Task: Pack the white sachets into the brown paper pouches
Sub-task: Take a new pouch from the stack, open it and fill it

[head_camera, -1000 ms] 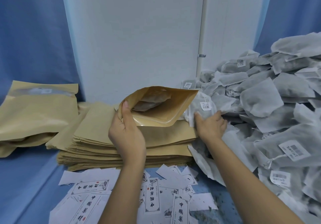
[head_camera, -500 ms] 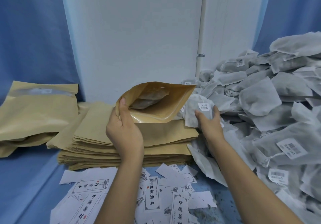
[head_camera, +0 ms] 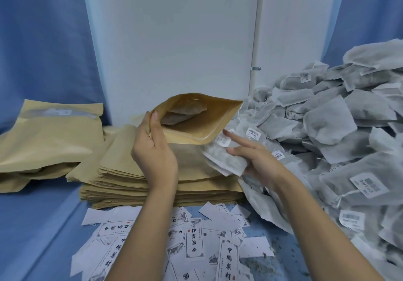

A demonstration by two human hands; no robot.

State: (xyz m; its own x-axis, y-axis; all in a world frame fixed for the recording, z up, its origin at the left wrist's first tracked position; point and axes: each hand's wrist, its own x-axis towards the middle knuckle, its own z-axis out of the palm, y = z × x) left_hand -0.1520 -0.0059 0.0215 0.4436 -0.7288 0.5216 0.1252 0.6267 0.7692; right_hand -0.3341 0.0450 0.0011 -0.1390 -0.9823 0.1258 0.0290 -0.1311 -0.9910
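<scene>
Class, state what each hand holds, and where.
Left hand grips the open brown paper pouch at its mouth's left edge; right hand holds a white fabric sachet by its lower end.

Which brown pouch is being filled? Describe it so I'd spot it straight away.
Find the flat stack of brown pouches on the blue table. Just above it, the left hand holds one pouch up by its rim. Unlike its flat neighbours, its mouth gapes open, with sachets already inside.

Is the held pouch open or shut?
Open: the left hand holds the brown pouch, its mouth gaping, with a sachet visible inside.
</scene>
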